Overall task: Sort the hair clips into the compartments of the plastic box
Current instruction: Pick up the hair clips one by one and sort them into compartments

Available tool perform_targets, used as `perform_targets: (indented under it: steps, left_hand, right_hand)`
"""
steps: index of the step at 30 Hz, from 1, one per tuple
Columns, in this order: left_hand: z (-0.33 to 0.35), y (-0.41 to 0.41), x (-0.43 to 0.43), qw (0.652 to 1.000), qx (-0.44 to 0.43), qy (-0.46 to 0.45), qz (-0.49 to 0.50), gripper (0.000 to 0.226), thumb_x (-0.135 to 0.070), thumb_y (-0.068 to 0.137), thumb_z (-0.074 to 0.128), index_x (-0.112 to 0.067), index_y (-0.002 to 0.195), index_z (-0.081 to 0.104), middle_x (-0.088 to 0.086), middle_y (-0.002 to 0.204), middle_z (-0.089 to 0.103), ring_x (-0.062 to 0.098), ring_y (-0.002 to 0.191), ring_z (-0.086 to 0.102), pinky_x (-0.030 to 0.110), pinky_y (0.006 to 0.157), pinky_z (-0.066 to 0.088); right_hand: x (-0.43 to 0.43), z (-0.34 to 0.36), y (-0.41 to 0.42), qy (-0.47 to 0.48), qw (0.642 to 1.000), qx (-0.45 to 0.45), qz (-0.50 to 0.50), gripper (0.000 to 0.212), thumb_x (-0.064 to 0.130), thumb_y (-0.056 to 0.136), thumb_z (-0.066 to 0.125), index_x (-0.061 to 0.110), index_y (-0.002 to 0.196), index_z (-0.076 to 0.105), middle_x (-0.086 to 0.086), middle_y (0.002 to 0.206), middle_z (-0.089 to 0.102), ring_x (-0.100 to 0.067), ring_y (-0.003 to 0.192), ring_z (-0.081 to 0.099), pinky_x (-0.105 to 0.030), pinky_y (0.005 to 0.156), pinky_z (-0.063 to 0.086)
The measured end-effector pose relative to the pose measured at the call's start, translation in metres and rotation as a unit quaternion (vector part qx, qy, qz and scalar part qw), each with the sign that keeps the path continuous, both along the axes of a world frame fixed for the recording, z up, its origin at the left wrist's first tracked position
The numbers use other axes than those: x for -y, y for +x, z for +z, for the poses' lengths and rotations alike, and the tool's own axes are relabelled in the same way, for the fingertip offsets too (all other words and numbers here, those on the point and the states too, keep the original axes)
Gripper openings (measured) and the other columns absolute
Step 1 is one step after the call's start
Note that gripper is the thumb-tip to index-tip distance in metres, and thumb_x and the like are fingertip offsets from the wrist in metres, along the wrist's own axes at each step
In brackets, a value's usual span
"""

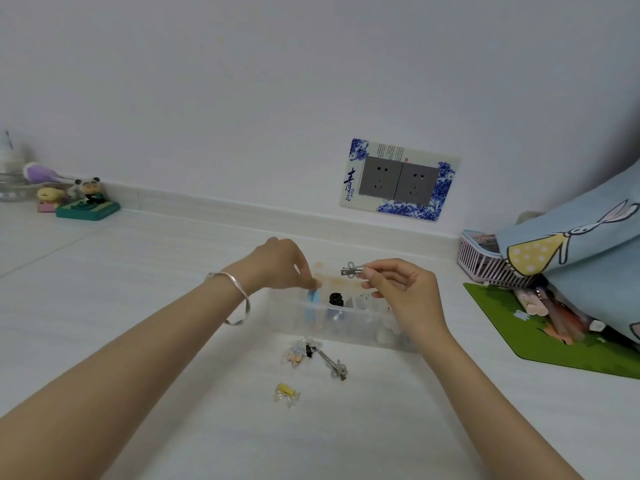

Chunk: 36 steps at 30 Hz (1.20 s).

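A clear plastic box [349, 329] with several compartments stands on the white table. My right hand [401, 289] pinches a grey metal bow clip [351, 270] above the box's far side. My left hand [285, 263] holds a blue clip [313, 296] upright at the box's left end, its tip inside a compartment. A black clip [336, 299] lies in a middle compartment. In front of the box lie a clear bow clip with orange bits [294, 355], a grey bow clip [334, 365] and a yellow bow clip [286, 394].
A green mat [540, 344] with pens lies at the right, under a blue patterned cushion [581, 258] and a pink basket [485, 265]. Small figurines [86, 199] stand at the far left by the wall. A double socket [398, 180] is on the wall behind.
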<state>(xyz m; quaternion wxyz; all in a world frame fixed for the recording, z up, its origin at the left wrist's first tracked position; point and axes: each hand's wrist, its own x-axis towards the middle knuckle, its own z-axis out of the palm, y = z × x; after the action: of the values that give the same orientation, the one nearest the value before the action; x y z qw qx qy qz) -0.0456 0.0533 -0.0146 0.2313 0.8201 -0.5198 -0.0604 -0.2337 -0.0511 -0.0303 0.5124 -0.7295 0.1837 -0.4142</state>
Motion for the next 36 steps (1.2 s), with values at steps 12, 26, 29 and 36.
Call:
perform_targets:
  steps: [12, 26, 29, 36]
  left_hand:
    - [-0.014, -0.009, -0.045, 0.975, 0.039, -0.211, 0.065, 0.025, -0.048, 0.085, 0.055, -0.028, 0.09, 0.068, -0.005, 0.092, 0.059, 0.011, 0.088, 0.049, 0.031, 0.074, 0.042]
    - [-0.038, -0.038, -0.083, 0.981, -0.03, -0.19, 0.0, 0.017, -0.05, 0.083, 0.054, -0.037, 0.089, 0.064, -0.016, 0.097, 0.061, 0.001, 0.091, 0.05, 0.025, 0.076, 0.042]
    - [-0.04, -0.038, -0.079, 0.981, -0.021, -0.193, -0.007, 0.017, -0.048, 0.084, 0.054, -0.036, 0.091, 0.064, -0.013, 0.102, 0.062, 0.006, 0.099, 0.05, 0.03, 0.084, 0.043]
    - [-0.039, -0.039, -0.08, 0.979, -0.006, -0.202, -0.011, 0.019, -0.045, 0.087, 0.054, -0.032, 0.094, 0.065, -0.011, 0.103, 0.062, 0.009, 0.102, 0.05, 0.028, 0.086, 0.042]
  right_hand:
    - [-0.007, 0.004, 0.03, -0.263, 0.95, -0.167, -0.038, 0.007, 0.021, 0.081, 0.07, 0.022, 0.086, 0.074, 0.008, 0.084, 0.075, -0.003, 0.077, 0.066, -0.026, 0.077, 0.053]
    - [-0.043, -0.031, -0.031, -0.272, 0.907, -0.322, 0.022, 0.018, 0.049, 0.075, 0.068, 0.033, 0.082, 0.071, 0.015, 0.076, 0.067, -0.003, 0.07, 0.058, -0.017, 0.062, 0.045]
    - [-0.043, -0.043, -0.032, -0.321, 0.878, -0.355, 0.019, 0.03, 0.056, 0.075, 0.064, 0.032, 0.092, 0.069, 0.018, 0.082, 0.057, -0.001, 0.075, 0.052, -0.023, 0.07, 0.045]
    - [-0.045, -0.045, -0.037, -0.291, 0.903, -0.311, 0.058, 0.013, 0.036, 0.083, 0.066, 0.027, 0.091, 0.071, 0.011, 0.087, 0.062, -0.006, 0.078, 0.055, -0.022, 0.071, 0.045]
